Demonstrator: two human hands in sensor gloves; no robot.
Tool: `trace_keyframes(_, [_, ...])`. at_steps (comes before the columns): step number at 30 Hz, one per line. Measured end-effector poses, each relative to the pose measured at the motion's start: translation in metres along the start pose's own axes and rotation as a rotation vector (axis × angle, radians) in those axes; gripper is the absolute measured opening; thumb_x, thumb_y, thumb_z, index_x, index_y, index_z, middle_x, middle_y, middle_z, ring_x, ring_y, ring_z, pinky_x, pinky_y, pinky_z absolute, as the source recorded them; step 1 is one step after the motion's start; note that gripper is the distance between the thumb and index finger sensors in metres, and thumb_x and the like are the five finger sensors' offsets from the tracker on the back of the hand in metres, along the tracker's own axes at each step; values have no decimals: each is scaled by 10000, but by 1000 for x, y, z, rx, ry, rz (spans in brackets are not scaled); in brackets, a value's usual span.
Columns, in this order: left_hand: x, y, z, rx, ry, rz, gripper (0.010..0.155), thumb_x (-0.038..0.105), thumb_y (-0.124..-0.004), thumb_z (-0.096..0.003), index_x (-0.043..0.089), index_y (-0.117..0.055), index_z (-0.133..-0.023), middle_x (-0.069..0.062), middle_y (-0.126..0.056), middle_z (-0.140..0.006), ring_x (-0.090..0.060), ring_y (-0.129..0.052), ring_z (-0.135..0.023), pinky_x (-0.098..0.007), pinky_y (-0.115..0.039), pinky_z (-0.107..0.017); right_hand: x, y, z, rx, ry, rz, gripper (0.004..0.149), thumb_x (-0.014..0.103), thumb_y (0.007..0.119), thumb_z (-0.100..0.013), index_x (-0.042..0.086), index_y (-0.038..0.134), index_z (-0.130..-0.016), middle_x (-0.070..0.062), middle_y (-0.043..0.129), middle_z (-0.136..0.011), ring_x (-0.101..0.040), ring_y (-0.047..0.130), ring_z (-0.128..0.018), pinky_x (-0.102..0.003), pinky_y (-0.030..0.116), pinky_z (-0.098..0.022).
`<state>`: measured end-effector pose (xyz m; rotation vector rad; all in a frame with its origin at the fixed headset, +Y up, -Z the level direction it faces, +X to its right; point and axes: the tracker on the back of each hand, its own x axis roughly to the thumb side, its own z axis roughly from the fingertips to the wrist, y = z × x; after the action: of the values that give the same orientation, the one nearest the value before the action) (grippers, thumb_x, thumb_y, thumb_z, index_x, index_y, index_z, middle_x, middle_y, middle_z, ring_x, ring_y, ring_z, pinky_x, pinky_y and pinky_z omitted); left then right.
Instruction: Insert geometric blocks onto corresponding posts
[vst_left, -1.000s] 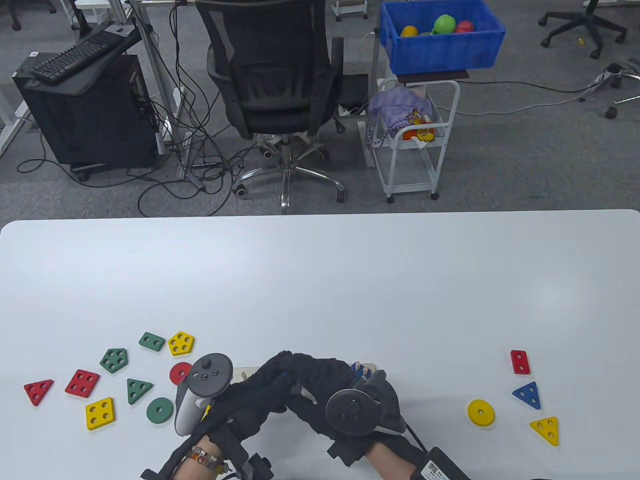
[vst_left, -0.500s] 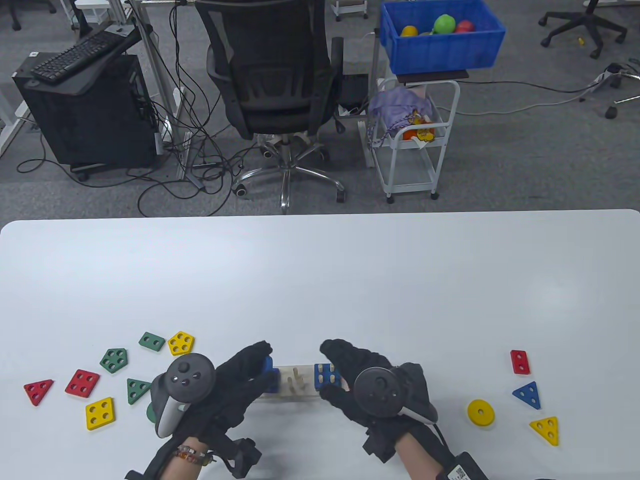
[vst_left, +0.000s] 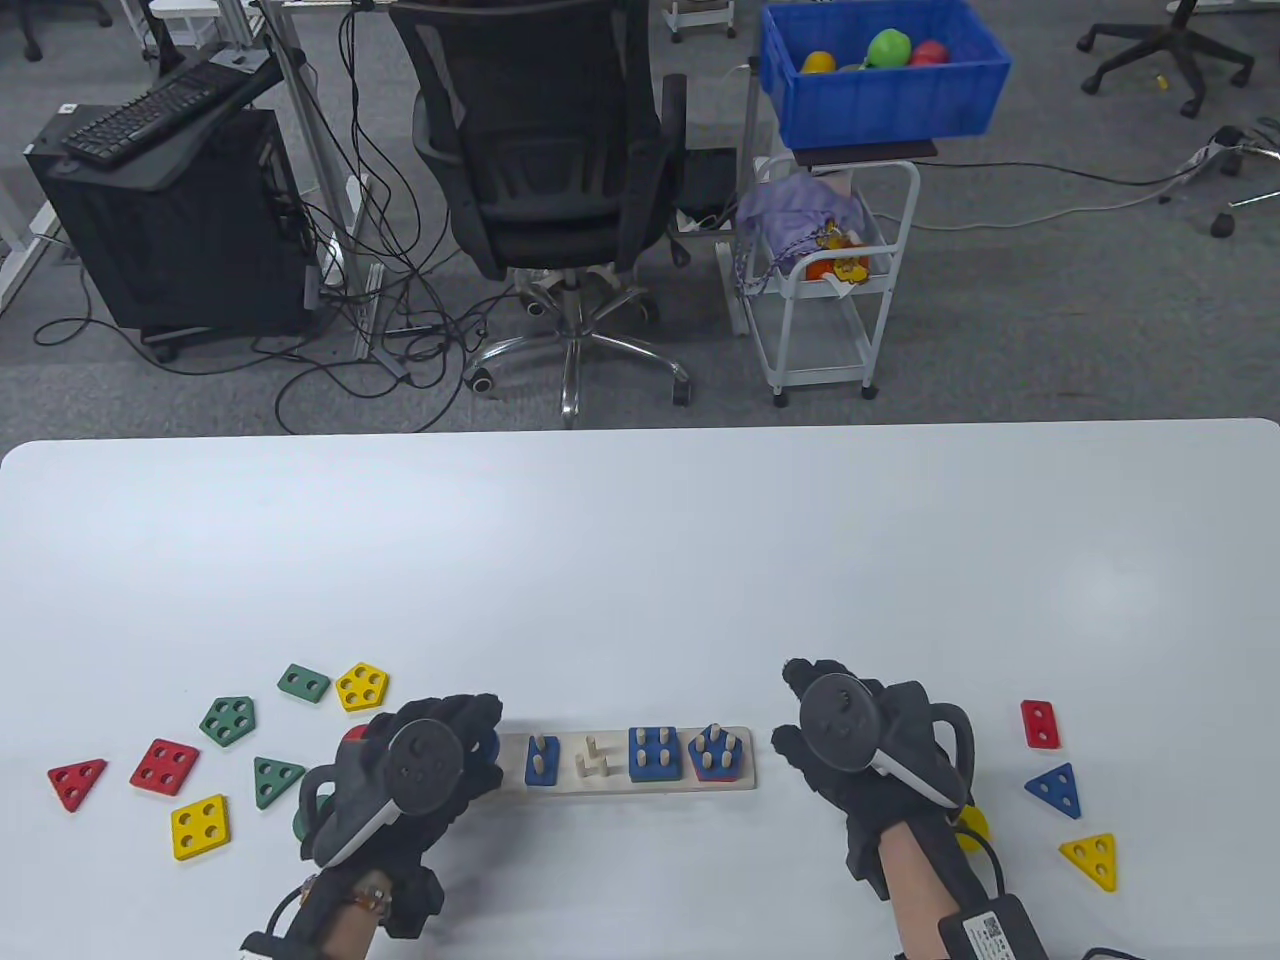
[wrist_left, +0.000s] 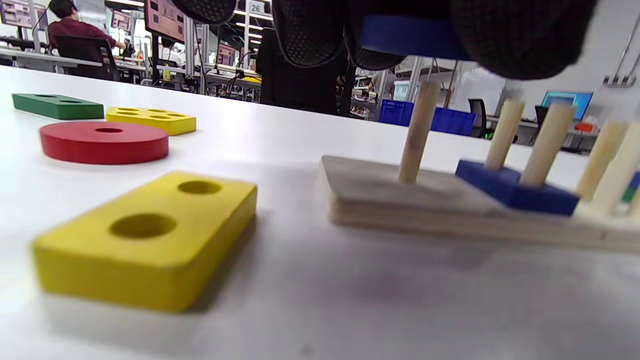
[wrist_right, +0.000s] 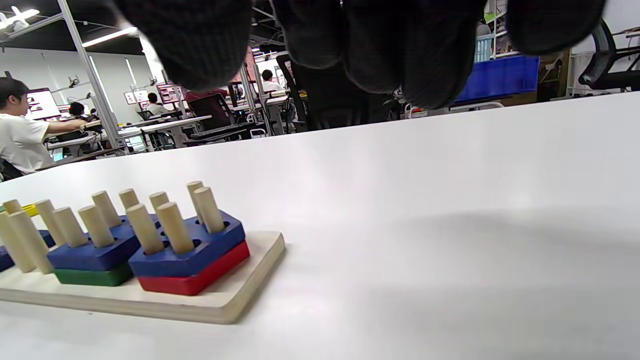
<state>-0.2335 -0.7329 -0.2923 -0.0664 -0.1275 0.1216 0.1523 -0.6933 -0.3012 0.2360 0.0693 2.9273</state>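
Note:
The wooden post board (vst_left: 625, 782) lies near the table's front edge. It carries a blue rectangle (vst_left: 541, 760), three bare posts (vst_left: 592, 760), a blue square (vst_left: 655, 752) on a green piece, and a blue pentagon (vst_left: 716, 752) on a red one (wrist_right: 200, 277). My left hand (vst_left: 478, 745) is at the board's left end. In the left wrist view its fingers (wrist_left: 510, 35) grip a blue block (wrist_left: 410, 37) just above the single post (wrist_left: 417, 132). My right hand (vst_left: 800, 720) hovers right of the board, holding nothing; its fingers (wrist_right: 415, 45) hang over bare table.
Loose blocks lie on the left: green rectangle (vst_left: 303, 682), yellow pentagon (vst_left: 362, 686), green pentagon (vst_left: 228, 720), red square (vst_left: 164, 766), yellow square (vst_left: 199, 826), a yellow rectangle (wrist_left: 145, 237). On the right lie a red rectangle (vst_left: 1039, 723), blue triangle (vst_left: 1056, 790) and yellow triangle (vst_left: 1091, 860).
Both hands were together over the board and have moved apart. The right hand has drawn off to the right, uncovering the board. The left hand moved to the board's left end with the blue block.

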Motion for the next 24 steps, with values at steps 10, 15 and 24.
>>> trace_keyframes(10, [6, -6, -1, 14, 12, -51, 667, 560, -819, -422, 483, -568, -1035, 193, -645, -1137, -149, -687, -1092, -571, -524, -822, 1, 8, -3, 56, 5, 19, 635, 458, 760, -466, 142, 626, -1000, -212, 714, -1008, -471, 813, -843, -722, 634, -577])
trace_keyframes(15, [6, -8, -3, 0, 21, -45, 673, 559, -816, -425, 480, -558, -1042, 191, -635, -1145, -158, -687, -1094, -572, -524, -822, 1, 8, -3, 62, 8, 20, 634, 458, 757, -468, 142, 625, -1001, -214, 712, -1010, -471, 814, -843, -721, 635, -578])
trace_keyframes(24, [-33, 16, 5, 3, 119, 39, 673, 638, -648, -469, 426, -508, -1092, 105, -540, -1218, -229, -613, -1138, -597, -504, -815, -16, -6, 6, 85, 101, 65, 619, 433, 787, -460, 144, 645, -989, -206, 733, -996, -462, 833, -823, -698, 662, -563])
